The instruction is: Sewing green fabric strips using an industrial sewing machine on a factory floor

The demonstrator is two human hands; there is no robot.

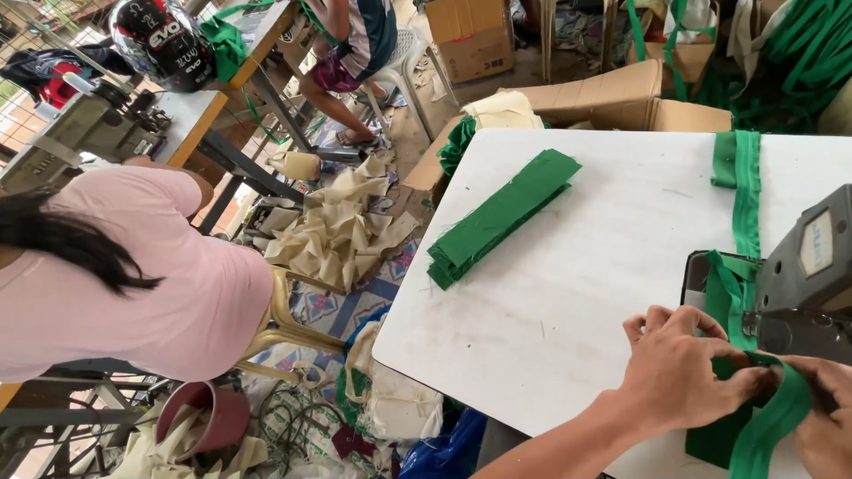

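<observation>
Both hands pinch a green fabric strip at the sewing machine – left hand and right hand closed on it – feeding stage; next needs steady guiding under the needle

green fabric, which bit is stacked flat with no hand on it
The green stack lying left of centre on the white table, apart from both hands; the other strips run through the sewing machine.
</observation>
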